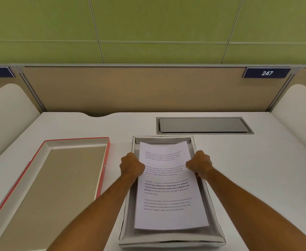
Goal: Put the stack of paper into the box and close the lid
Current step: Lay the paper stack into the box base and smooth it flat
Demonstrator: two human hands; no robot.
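A stack of white printed paper (168,196) sits inside the open grey-white box (213,203) at the centre of the desk, slightly skewed. My left hand (131,166) grips the stack's left edge, and my right hand (199,163) grips its right edge, both over the box's far half. The lid (61,178), red outside and beige inside, lies upturned on the desk to the left of the box.
A grey metal cable hatch (203,125) is set into the white desk (257,169) behind the box. A beige partition (130,87) with a "247" plate (267,73) closes the far side. Curved white side panels flank the desk.
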